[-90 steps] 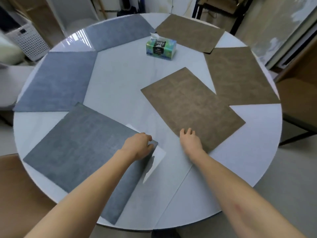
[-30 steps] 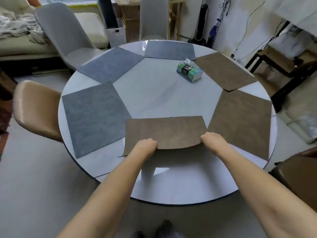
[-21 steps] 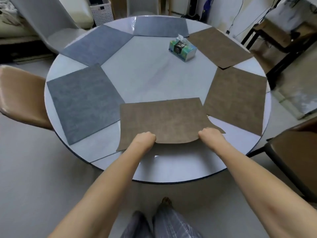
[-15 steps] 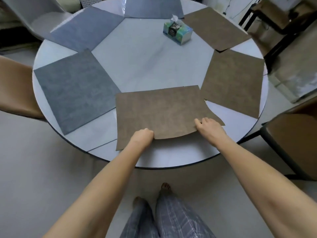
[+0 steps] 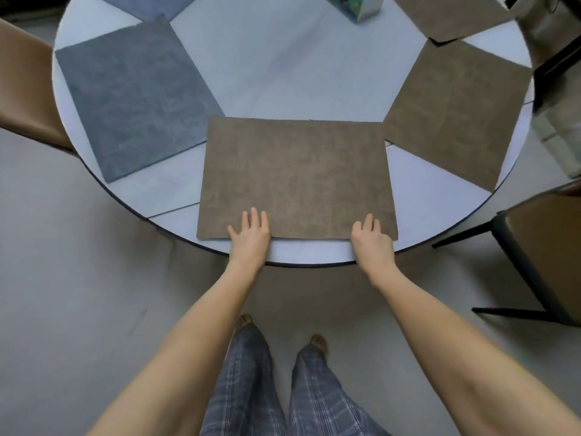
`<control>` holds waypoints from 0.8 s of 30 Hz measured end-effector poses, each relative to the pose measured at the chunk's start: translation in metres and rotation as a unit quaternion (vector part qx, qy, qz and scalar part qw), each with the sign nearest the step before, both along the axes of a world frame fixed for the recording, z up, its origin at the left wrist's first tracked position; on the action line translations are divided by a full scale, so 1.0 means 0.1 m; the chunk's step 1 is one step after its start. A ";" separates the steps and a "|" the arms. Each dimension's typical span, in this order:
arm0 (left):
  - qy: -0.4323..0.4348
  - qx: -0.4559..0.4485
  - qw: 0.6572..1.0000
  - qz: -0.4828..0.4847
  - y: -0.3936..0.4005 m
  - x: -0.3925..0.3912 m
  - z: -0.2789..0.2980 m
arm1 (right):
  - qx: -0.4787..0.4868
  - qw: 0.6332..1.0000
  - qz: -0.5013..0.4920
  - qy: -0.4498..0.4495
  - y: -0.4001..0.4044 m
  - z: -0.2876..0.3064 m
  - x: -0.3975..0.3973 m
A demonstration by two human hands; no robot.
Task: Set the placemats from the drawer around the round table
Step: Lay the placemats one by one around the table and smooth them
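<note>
A brown placemat (image 5: 297,177) is seen lying flat on the near side of the round desk (image 5: 311,251), its near edge set just inside the rim. The left hand (image 5: 250,239) is laid on the mat's near edge left of centre, fingers (image 5: 254,219) straight and spread, nothing gripped. The right hand (image 5: 372,240) is laid at the near right corner, fingers relaxed and loosely extended, pressing rather than holding. A grey placemat (image 5: 135,96) is placed to the left, close to the brown mat's far left corner, though contact cannot be told; a second brown placemat (image 5: 456,111) is placed to the right, touching or barely lapping at the far right corner. Further mats and a tissue box (image 5: 358,6) are cut off at the top of the view. The mat is judged thin, light and flexible, with a felted surface likely to drag rather than slide on the glossy top. It would best be shifted by flat palms, or lifted by a pinch at the near edge or a corner with both hands, since it is expected to sag if held at one point. Placement here is judged nearly finished.
</note>
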State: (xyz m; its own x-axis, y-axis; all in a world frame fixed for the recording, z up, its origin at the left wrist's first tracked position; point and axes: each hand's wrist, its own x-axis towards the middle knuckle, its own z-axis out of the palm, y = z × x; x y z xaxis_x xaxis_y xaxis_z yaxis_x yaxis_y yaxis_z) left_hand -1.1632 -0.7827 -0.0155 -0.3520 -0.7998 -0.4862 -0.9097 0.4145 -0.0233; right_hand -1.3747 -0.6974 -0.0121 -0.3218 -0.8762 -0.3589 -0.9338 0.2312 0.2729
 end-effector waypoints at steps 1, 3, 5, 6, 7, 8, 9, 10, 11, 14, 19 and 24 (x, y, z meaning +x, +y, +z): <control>0.004 0.003 1.000 0.013 0.04 -0.01 -0.02 | -0.015 1.000 -0.002 -0.001 0.02 -0.05 0.00; 0.012 0.002 0.999 0.033 0.11 -0.03 -0.06 | 0.002 1.000 0.004 -0.006 0.02 -0.06 0.01; 0.013 -0.003 0.999 0.041 0.14 -0.04 -0.08 | 0.017 1.000 0.001 0.004 0.01 -0.08 -0.01; 0.012 -0.005 0.999 0.043 0.14 -0.05 -0.09 | 0.005 1.000 -0.006 -0.008 0.01 -0.11 -0.03; 0.011 -0.005 0.999 0.047 0.14 -0.05 -0.09 | -0.011 1.000 -0.003 -0.014 0.01 -0.13 -0.04; 0.010 -0.004 0.999 0.051 0.14 -0.05 -0.09 | -0.020 1.000 0.002 -0.016 0.02 -0.12 -0.03; 0.009 -0.003 0.999 0.054 0.14 -0.06 -0.08 | -0.025 1.000 0.009 -0.014 0.03 -0.12 -0.03; 0.008 -0.003 0.998 0.055 0.14 -0.07 -0.07 | -0.029 0.999 0.014 -0.011 0.04 -0.13 -0.04; 0.007 -0.004 0.998 0.056 0.14 -0.08 -0.07 | -0.022 1.000 0.011 -0.013 0.05 -0.15 -0.05; 0.006 -0.001 0.998 0.055 0.16 -0.10 -0.05 | -0.009 1.000 0.006 -0.008 0.08 -0.14 -0.03; -0.007 -0.012 0.999 0.049 0.22 -0.09 -0.09 | 0.031 0.999 -0.003 -0.009 0.12 -0.13 0.01; -0.011 -0.012 0.999 0.042 0.25 -0.08 -0.09 | 0.030 0.999 0.006 0.010 0.16 -0.14 0.02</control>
State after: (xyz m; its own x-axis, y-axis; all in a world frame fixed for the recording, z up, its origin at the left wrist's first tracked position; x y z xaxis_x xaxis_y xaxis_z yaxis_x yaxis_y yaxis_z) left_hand -1.1711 -0.7581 -0.0249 -0.2718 -0.8383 -0.4727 -0.9407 0.3351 -0.0532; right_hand -1.3725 -0.6814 -0.0258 -0.3188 -0.8574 -0.4040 -0.9307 0.2024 0.3048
